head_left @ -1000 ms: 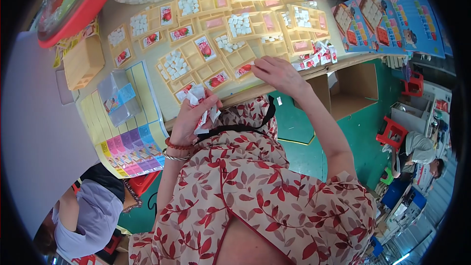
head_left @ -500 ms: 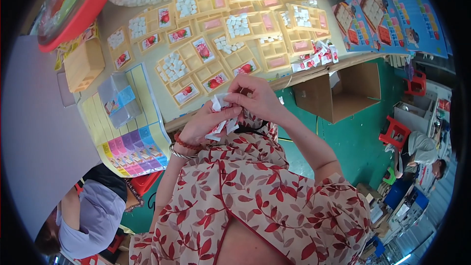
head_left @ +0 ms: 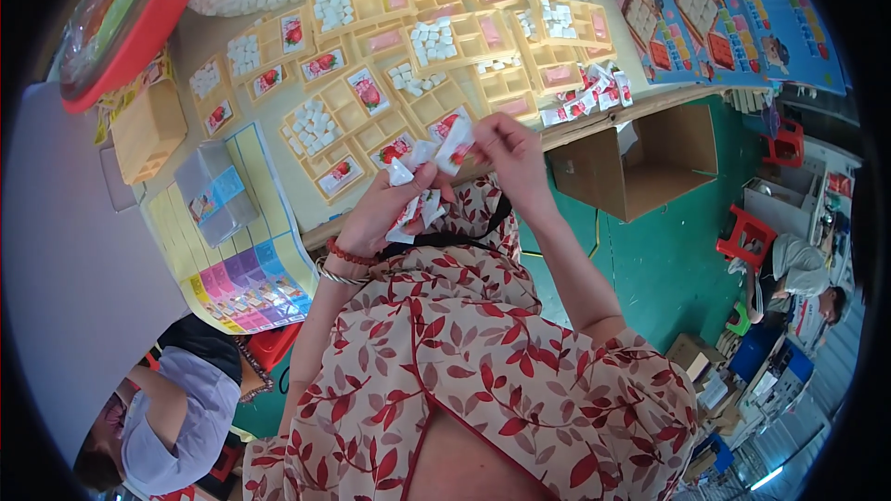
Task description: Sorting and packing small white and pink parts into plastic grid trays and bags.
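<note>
Both hands work a bunch of small picture cards at the counter's near edge.

The left hand (head_left: 385, 209), wrist ringed by a red bead bracelet (head_left: 351, 253), has its grip closed around a bunch of small white cards (head_left: 416, 209) printed with red pictures, palm turned up and forearm rising from the floral sleeve. The right hand (head_left: 515, 153) pinches a single card (head_left: 457, 144) between thumb and fingertips, just above that bunch, elbow bent out to the right. Beyond them the counter (head_left: 278, 172) carries yellow compartment trays (head_left: 371, 121) holding white tiles and more cards, with a loose heap of cards (head_left: 585, 97) at the right edge. Farthest left sits a red-rimmed tray (head_left: 121, 23).
</note>
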### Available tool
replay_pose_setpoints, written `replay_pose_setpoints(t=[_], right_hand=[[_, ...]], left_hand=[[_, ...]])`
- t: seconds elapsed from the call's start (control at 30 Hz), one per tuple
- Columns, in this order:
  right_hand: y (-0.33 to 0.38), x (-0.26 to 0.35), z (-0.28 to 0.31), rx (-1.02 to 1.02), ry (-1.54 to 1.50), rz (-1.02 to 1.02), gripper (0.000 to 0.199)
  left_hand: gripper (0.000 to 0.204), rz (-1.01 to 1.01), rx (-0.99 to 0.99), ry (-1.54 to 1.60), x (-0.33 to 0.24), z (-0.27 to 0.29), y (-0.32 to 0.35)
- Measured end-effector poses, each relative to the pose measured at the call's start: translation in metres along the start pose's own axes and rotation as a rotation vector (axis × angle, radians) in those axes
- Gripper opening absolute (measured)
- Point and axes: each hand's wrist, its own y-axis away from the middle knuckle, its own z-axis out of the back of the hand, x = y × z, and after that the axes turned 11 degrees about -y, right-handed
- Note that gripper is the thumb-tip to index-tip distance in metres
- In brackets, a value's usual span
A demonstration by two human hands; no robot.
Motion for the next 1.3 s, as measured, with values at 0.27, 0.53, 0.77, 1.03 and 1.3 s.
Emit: replay_pose_setpoints(t=[0.27,0.53,0.77,1.03,1.3], right_hand=[[-0.023,-0.008,0.061,-0.396,0.206,0.119,0.019],[-0.012,0.004,0.047,-0.475,0.413,0.321,0.011],[-0.01,-0.01,0.055,-0.152,1.084,0.757,0.016],[-0.009,-0.026,0.033,-0.127,1.152,0.702,0.017],[0.012,0.015,0.001,0.263,0.19,-0.029,0.033]], left_hand=[[0.032,0.041,-0.051,-0.038,-0.002,0.0,-0.001],[0.032,0.044,-0.054,-0.023,-0.002,-0.003,0.002],[0.029,0.014,-0.029,-0.032,-0.001,-0.003,0.003],[0.029,0.069,-0.045,-0.034,0.0,-0.003,0.003],[0.023,0.036,0.069,-0.087,-0.001,-0.004,-0.003]])
